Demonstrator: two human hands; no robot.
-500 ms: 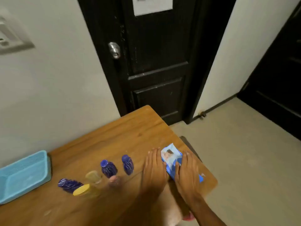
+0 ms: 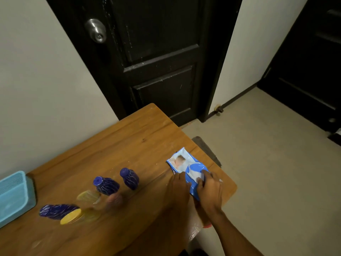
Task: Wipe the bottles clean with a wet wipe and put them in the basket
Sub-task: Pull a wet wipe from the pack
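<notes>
A blue pack of wet wipes (image 2: 184, 164) lies near the right edge of the wooden table (image 2: 118, 145). My left hand (image 2: 178, 189) rests on its left side, holding it down. My right hand (image 2: 210, 187) pinches the white flap on top of the pack. Left of the hands are several small bottles: two upright dark blue ones (image 2: 129, 178) (image 2: 106, 185), a blue one lying on its side (image 2: 56, 210), clear ones with yellow caps (image 2: 88, 196) (image 2: 71, 218), and a blurred pinkish one (image 2: 114, 200). A light blue basket (image 2: 13, 196) sits at the table's left edge.
A black door with a metal knob (image 2: 96, 30) stands behind the table against a pale wall. The table's right edge drops to a beige floor; a dark mat (image 2: 206, 148) lies there. Another dark door is at the far right.
My hands were flat on the wipes pack; now my right hand's fingers have curled onto the flap on top. The view has tilted down and closer.
</notes>
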